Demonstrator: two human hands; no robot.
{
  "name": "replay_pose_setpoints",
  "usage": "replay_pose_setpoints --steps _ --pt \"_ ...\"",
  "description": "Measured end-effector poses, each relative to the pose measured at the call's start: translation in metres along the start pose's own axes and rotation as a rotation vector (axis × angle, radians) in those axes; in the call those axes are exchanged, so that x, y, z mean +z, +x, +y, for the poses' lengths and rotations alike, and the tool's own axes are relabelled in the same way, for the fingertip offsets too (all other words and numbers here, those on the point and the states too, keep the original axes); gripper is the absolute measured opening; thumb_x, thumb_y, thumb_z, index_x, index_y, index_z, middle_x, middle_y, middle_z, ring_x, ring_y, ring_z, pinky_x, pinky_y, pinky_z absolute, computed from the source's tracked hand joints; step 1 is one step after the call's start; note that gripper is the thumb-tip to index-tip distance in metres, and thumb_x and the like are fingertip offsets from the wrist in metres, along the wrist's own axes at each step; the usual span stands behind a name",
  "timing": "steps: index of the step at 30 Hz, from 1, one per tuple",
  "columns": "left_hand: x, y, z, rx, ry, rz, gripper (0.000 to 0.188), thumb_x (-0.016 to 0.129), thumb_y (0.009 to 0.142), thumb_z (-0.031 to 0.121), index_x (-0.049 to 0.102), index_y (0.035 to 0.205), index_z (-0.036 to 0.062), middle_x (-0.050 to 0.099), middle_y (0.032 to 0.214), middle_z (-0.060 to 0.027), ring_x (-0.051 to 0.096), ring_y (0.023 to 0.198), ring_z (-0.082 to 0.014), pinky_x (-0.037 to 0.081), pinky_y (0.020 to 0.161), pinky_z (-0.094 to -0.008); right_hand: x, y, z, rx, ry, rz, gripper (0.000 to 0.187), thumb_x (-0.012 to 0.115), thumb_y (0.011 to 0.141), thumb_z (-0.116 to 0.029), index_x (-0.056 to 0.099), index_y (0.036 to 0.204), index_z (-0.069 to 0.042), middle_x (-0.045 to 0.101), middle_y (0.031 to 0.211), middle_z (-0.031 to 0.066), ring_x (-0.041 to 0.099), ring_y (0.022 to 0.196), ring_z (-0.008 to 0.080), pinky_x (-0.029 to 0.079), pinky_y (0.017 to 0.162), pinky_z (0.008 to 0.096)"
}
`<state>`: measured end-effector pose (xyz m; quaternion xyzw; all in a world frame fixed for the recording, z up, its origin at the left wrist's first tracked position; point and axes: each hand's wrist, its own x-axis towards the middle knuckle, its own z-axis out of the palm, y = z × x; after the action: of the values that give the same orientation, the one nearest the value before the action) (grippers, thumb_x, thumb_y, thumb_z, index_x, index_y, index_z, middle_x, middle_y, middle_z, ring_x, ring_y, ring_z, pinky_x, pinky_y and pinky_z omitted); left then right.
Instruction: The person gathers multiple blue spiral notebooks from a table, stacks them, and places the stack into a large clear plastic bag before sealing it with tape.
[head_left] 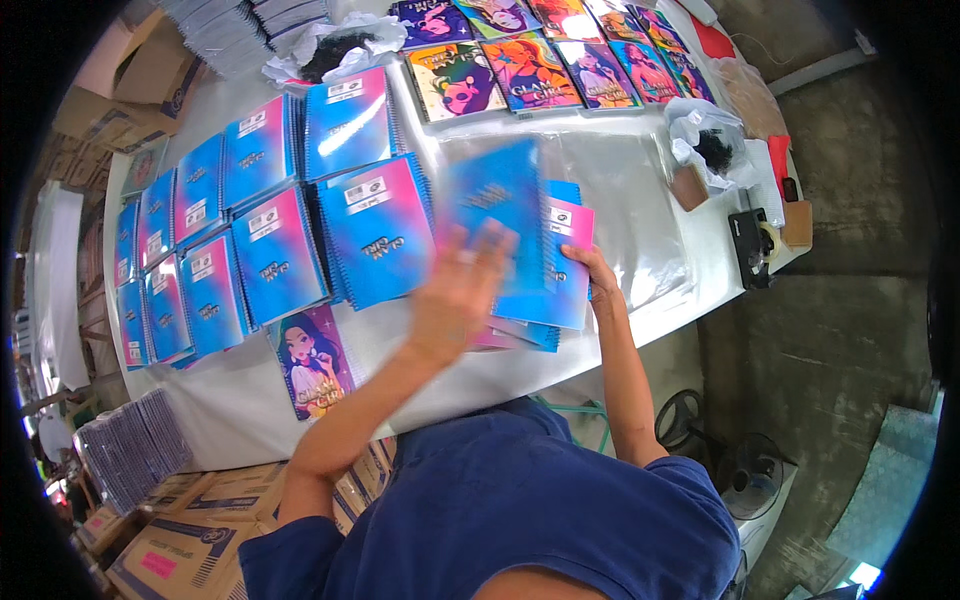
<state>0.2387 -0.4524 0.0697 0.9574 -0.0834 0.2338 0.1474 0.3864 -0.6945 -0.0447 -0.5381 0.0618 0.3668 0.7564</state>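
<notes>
My left hand (pixel 462 290), smeared by motion, has its fingers over the lower left part of a blue spiral notebook (pixel 505 195). That notebook is blurred too and appears gripped along this side; the thumb cannot be made out. At its right, my right hand (pixel 595 272) pinches the right edge of a small bunch of blue-and-pink spiral notebooks (pixel 568 290), its thumb on the top cover. The bunch is slightly fanned, over the table's front part. Just left of my left hand lies a stack of the same notebooks (pixel 375 235), back covers up.
Two rows of blue-and-pink notebook stacks (pixel 275 250) fill the table's left. Colourful illustrated notebooks (pixel 525 75) lie at the back; a single one (pixel 312 362) lies at the front edge. A tape dispenser (pixel 750 245) sits at the right corner. Cardboard boxes (pixel 185 545) stand below left.
</notes>
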Motion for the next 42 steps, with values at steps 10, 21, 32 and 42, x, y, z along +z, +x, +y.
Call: replay_pose_setpoints --steps 10,21,32,42 --pt "0.13 -0.022 0.105 -0.072 0.05 -0.44 0.088 0.067 0.075 0.052 0.036 0.143 0.0077 0.022 0.153 -0.015 0.022 0.133 -0.0544 0.027 0.1 -0.0679 -0.063 0.007 0.026 0.035 0.501 -0.142 0.08 0.04 0.09 -0.065 0.036 0.139 -0.003 0.05 0.132 0.0174 0.054 0.114 0.0298 0.051 0.092 0.0444" --pt "0.092 0.116 -0.137 -0.584 0.359 -0.087 0.072 0.061 0.084 0.045 0.033 0.146 0.0209 0.019 0.149 -0.0289 0.014 0.137 -0.0528 0.022 0.105 -0.0666 -0.038 -0.008 0.008 0.058 0.172 -0.01 0.058 0.068 0.076 -0.007 0.045 0.128 0.003 0.058 0.118 0.0162 0.061 0.103 0.0275 0.052 0.09 0.0401" --pt "0.055 0.067 -0.366 -0.803 0.045 -0.004 0.104 0.078 0.066 0.05 0.026 0.148 0.0128 0.053 0.13 -0.0246 0.047 0.124 -0.0392 0.04 0.099 -0.0476 -0.039 -0.002 0.017 0.057 0.191 0.056 0.06 0.07 0.074 -0.008 0.046 0.127 0.001 0.06 0.115 0.014 0.062 0.101 0.0262 0.054 0.087 0.0389" --pt "-0.034 0.117 -0.239 -0.553 -1.081 0.366 0.082 0.064 0.074 -0.016 0.032 0.146 0.009 0.054 0.131 -0.0194 0.059 0.109 -0.0186 0.05 0.09 -0.0275 -0.044 -0.006 0.02 0.064 0.171 0.068 0.066 0.071 0.073 -0.01 0.043 0.131 0.001 0.058 0.119 0.0152 0.061 0.103 0.027 0.054 0.088 0.0398"
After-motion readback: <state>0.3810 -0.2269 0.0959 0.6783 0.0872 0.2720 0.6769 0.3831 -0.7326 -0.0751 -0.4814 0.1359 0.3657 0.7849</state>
